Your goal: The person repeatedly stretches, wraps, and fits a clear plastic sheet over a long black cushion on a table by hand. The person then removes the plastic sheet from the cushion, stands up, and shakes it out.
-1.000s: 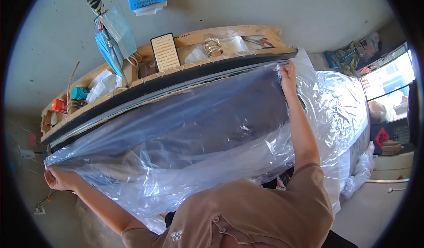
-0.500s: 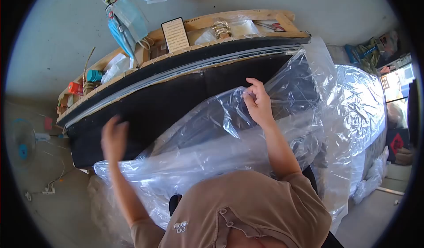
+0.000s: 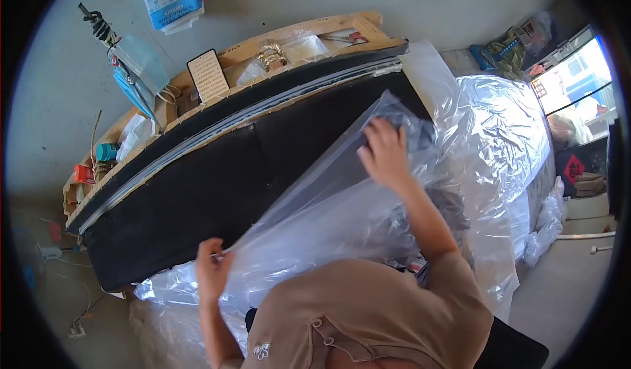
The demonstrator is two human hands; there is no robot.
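Plastic film (image 3: 309, 227) like that looks super light and floppy to me: no stiffness of its own, so I'd expect it to crease, drift and cling rather than lie where you put it. Probably a bit slippery under dry fingers too, and thin enough that one hard tug on a single spot could stretch or tear it. Best hold, I reckon, is the free edge, pinched at two points well apart so the span between them lies flat. Right now it's slung diagonally over the lower right part of the black panel (image 3: 177, 198) and spills down toward the brown shirt (image 3: 374, 310), one edge running nearly straight between the hands. Left hand (image 3: 213, 269) has its fingers curled in, pinching that edge down by the panel's near side. Right hand (image 3: 386, 153) is opened out, fingers spread and slightly bent at the film's upper corner; can't honestly tell whether the fingertips press down or just skim it, it's that see-through. Looks-wise it's clear, going milky where it doubles up, with dark showing through the thinner bit, soft folds mid-sheet and bright crinkles near the panel's lower left corner.
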